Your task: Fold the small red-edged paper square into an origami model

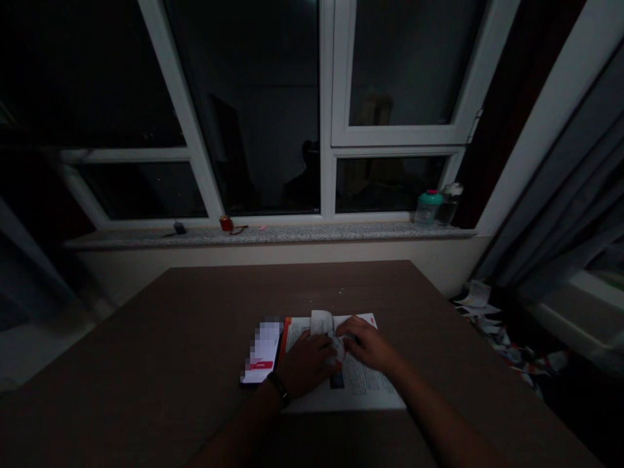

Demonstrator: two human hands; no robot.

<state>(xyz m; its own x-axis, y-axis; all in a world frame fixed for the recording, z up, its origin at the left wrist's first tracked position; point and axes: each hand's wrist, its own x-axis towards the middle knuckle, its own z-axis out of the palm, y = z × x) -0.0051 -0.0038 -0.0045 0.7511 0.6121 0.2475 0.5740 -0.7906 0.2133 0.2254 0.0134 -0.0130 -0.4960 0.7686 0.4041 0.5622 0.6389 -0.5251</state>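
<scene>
A printed paper piece [322,322], curled or folded, stands up a little between my hands. My left hand [307,365] lies over its left side with curled fingers on it, and a dark band circles that wrist. From the right, my right hand [368,343] bends its fingers onto the same paper, thumb and fingertips close together. Beneath both hands a printed sheet [363,383] with text, pictures and an orange edge lies flat on the table. Dim light and my fingers hide where exactly the paper is gripped.
A lit phone [263,354] lies left of the sheet on the brown table [195,305]. The windowsill [292,233] holds a red jar [226,223], a green-lidded bottle [429,207] and a clear bottle [448,205]. Scattered papers [487,318] lie beyond the table's right edge.
</scene>
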